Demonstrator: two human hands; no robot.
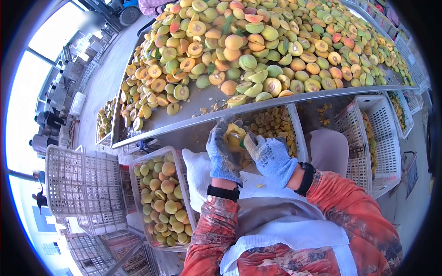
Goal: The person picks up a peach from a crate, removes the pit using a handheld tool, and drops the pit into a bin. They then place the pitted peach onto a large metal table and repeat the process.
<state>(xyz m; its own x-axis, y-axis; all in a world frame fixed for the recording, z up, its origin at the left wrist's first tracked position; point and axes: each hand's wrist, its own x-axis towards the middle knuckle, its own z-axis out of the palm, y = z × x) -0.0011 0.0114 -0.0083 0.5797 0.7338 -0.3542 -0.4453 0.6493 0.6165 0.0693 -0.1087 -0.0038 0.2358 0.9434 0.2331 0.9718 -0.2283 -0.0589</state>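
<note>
My left hand (221,154), in a dirty blue-grey glove, is closed around a cut peach (233,137) with yellow flesh. Against that peach, my right hand (272,158) in a matching glove grips a small tool (242,143). Only a bit of green and a thin edge of the tool show; the fingers hide the rest. Both hands are just below the front lip of a metal table (184,125). Beneath them, a white crate (299,133) holds yellow peach pieces (275,123).
Many halved peaches (233,43) are heaped on the table. At left, a crate (134,161) of peaches (165,198) stands beside stacked crates (85,181). More crates (380,138) are at right. A white cloth (195,177) lies by my lap. A forklift wheel (130,15) shows behind.
</note>
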